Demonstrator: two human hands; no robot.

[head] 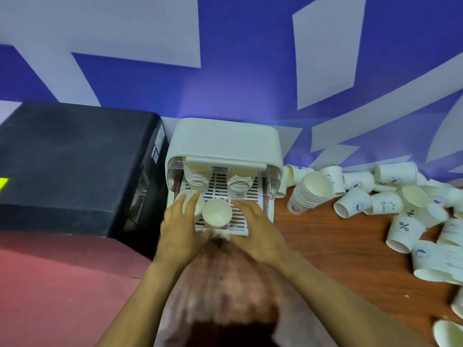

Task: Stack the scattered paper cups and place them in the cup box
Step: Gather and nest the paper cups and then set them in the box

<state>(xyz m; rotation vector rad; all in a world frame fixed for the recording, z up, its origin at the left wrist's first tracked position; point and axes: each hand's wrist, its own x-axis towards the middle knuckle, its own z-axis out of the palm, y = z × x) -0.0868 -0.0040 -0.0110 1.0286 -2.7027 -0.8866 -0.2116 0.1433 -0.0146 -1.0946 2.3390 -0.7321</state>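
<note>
Blue-and-white patterned wall [225, 58] backs a reddish-brown wooden worktop [325, 246]. Against that wall stands the white cup box [225, 139], its front open and a slatted white tray [220, 191] drawn out toward the viewer. Two stacks of paper cups lie on the tray toward the back: a left stack [196, 177] and a right stack [240, 182], both tilted with mouths facing up and forward. Nearer the front edge, a single upright cup [216, 212] stands mouth up on the slats, and another cup [191, 202] lies just to its left, partly covered by fingers.

The left hand [180, 229] rests over that second cup, fingers extended across its rim, thumb near the tray's front edge. Whether it truly grips the cup cannot be told. The right hand [253, 231] lies on the tray's right front portion, fingers straight and flat, thumb at the front lip. The hands are apart, one on each side of the upright cup.

Right of the box, a tall stack of nested cups [309, 194] lies tilted on the worktop. Beyond it, loose scattered cups [400, 209] lie tumbled, several printed with blue marks, one bearing a percent sign [403, 226]. Left of the box sits a large black appliance [75, 159], touching or just beside it.
</note>
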